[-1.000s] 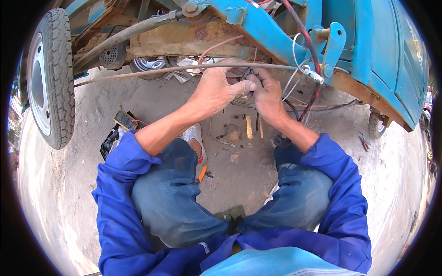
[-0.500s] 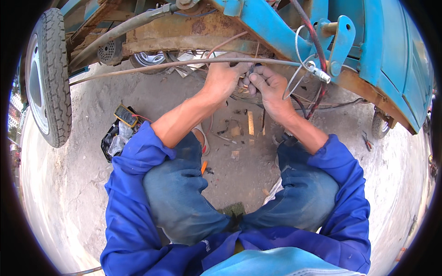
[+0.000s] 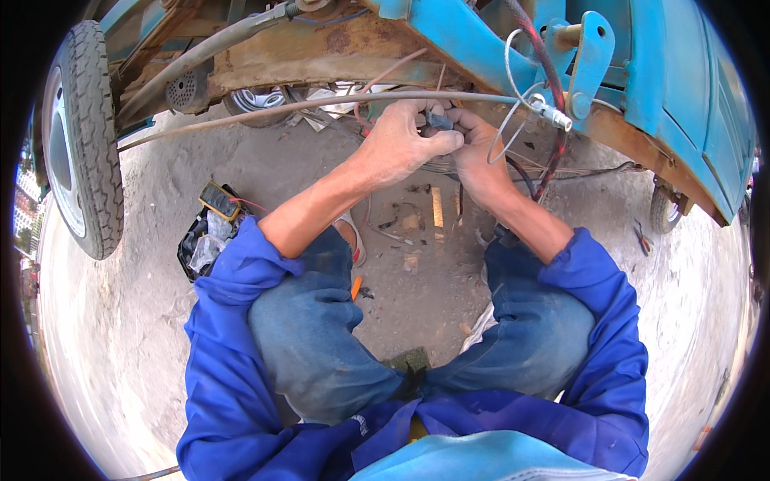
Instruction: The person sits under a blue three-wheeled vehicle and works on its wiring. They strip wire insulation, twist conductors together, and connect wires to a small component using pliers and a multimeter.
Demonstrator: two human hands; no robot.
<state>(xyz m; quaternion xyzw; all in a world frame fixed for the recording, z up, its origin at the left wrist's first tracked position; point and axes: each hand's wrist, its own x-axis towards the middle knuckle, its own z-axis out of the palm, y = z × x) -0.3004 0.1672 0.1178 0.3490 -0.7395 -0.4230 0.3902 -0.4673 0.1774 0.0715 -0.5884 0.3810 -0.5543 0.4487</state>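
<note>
The person squats on the sandy ground (image 3: pixel 144 321) under a blue vehicle frame (image 3: pixel 481 40), both arms reaching up to a bundle of wires (image 3: pixel 449 164) that hangs just below a long grey cable (image 3: pixel 321 104). The left hand (image 3: pixel 397 144) is closed, thumb and fingers pinching a small dark connector (image 3: pixel 439 120) at the top of the bundle. The right hand (image 3: pixel 477 156) is curled against it from the other side, touching the left; it seems to grip the same wires, though the left hand hides most of its fingers, so exactly what it holds cannot be told. The connector sits between the 2 hands, just under the grey cable and beside a thin looped wire (image 3: pixel 513 96) that ends in a white plug (image 3: pixel 553 116). As a judgement, the wiring work is mid-way: the connector is in hand but looks not yet joined to anything, the white plug dangles free, and red and black leads (image 3: pixel 553 156) hang loose. A yellow meter (image 3: pixel 218 200) lies unused on a dark bag (image 3: pixel 200 244) near the wheel (image 3: pixel 80 144), well apart from both hands.
</note>
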